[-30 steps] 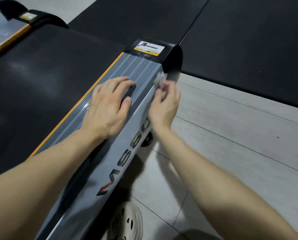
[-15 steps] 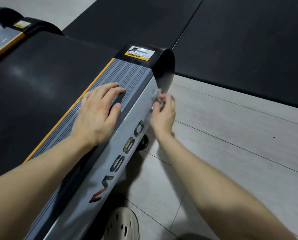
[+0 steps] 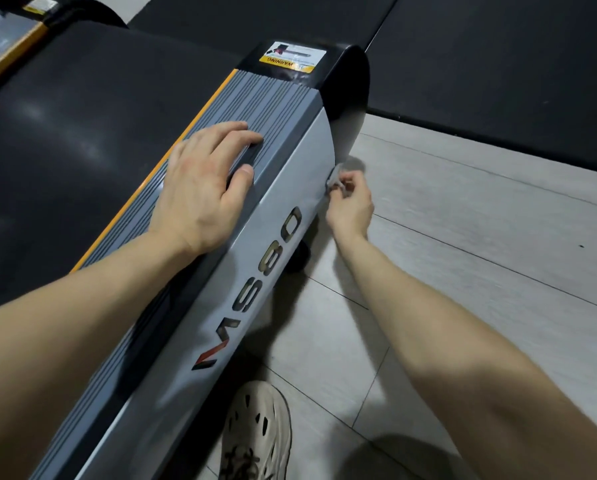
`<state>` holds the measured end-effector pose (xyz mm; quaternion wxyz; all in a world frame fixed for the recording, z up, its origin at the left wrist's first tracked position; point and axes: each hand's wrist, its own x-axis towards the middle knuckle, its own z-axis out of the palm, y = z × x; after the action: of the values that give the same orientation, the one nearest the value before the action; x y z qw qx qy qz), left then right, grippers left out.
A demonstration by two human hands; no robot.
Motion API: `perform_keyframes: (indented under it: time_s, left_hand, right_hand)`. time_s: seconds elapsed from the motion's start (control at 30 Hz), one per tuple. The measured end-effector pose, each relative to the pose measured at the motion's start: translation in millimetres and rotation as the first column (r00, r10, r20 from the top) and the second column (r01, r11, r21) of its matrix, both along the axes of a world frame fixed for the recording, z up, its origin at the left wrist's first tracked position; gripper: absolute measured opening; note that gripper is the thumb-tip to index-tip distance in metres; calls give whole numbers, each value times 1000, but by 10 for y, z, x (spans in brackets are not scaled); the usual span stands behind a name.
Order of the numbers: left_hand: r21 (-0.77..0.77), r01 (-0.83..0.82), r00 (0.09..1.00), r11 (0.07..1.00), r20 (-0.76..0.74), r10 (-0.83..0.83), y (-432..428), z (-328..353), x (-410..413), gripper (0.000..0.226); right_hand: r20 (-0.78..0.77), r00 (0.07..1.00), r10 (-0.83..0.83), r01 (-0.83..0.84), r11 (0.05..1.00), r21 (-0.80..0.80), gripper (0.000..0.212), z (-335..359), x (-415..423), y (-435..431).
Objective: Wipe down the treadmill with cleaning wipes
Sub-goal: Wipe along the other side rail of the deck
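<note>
The treadmill's grey side rail (image 3: 290,157) runs from bottom left to the black end cap (image 3: 345,84), which bears a warning sticker. My left hand (image 3: 203,188) rests flat on the ribbed top of the rail, fingers straight. My right hand (image 3: 350,206) pinches a small crumpled wipe (image 3: 335,178) against the lower edge of the rail's grey side panel, just below the end cap. The black running belt (image 3: 82,140) lies to the left.
Grey floor tiles (image 3: 463,237) spread to the right. Black rubber mats (image 3: 497,64) cover the floor beyond. A treadmill wheel (image 3: 298,258) sits under the rail. My beige perforated shoe (image 3: 255,434) stands by the rail at the bottom.
My right hand has slid the wipe down the side panel, from near its top edge to its lower edge. My left hand has stayed on the ribbed rail.
</note>
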<state>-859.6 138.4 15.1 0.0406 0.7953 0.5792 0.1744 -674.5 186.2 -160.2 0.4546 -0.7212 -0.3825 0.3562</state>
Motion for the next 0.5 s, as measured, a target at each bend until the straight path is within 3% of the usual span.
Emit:
perform_keyframes:
  time_s: [0.1,0.17,0.23,0.37,0.43,0.5]
  left_hand:
    - [7,-7,1000,1000,9,7,-3,11,15,42]
    - [12,-6,1000,1000,9,6,-2,7,7,42]
    - [9,-10,1000,1000,7,10,-6,4,4,42]
    - [5,-10,1000,1000,2,10,-4,22,15,42]
    - [5,-12,1000,1000,-1,12,1,26,17,42]
    - [1,-11,1000,1000,-1,11,-1,21,22,43]
  right_hand:
    - [-94,974,204,-209,977,-41,20,-224,-397,-957]
    - [-179,890,420,-436,898,-55,19,-211,-686,-1784]
    - [-224,825,518,-530,848,11,22,-97,-808,-2134]
    - [-149,960,237,-223,969,101,23,179,-329,-1130]
    - [-87,992,86,-71,984,163,18,417,4,-511]
    - [-21,998,59,-53,973,227,14,539,44,-274]
